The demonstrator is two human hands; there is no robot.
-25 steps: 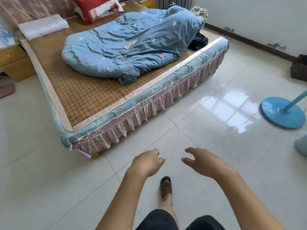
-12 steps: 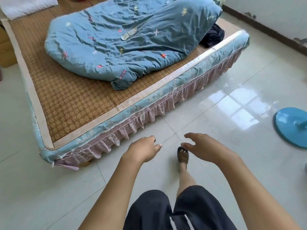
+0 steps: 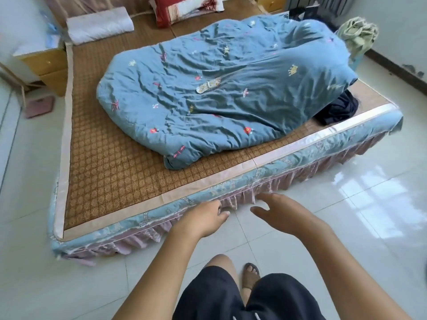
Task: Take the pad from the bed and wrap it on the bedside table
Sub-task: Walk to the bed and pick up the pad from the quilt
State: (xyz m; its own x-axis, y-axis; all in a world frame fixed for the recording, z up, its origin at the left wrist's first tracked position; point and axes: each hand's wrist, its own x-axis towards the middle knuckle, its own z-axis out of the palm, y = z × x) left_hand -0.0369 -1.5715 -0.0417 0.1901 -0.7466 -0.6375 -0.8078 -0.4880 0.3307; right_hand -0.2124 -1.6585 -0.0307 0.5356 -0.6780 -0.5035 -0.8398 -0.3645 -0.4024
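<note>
A bed point(image 3: 231, 183) with a brown woven mat point(image 3: 111, 167) fills the middle of the view. A rumpled blue quilt point(image 3: 231, 88) lies across it. A white folded pad point(image 3: 99, 25) rests at the bed's far left corner. The wooden bedside table point(image 3: 48, 68) with drawers stands left of the bed's head. My left hand point(image 3: 203, 218) hovers just in front of the bed's frilled near edge, fingers loosely curled and holding nothing. My right hand point(image 3: 282, 211) is beside it with its fingers spread, also holding nothing.
A red pillow point(image 3: 175, 8) lies at the head of the bed and dark clothing point(image 3: 337, 109) sits at the right corner. A pink scale point(image 3: 39, 106) lies on the tiled floor at left. A pale green cloth point(image 3: 358, 35) hangs at the far right.
I have stepped closer to the bed and the view has lifted toward its head. Both hands have moved forward to the bed's near edge, still holding nothing.
</note>
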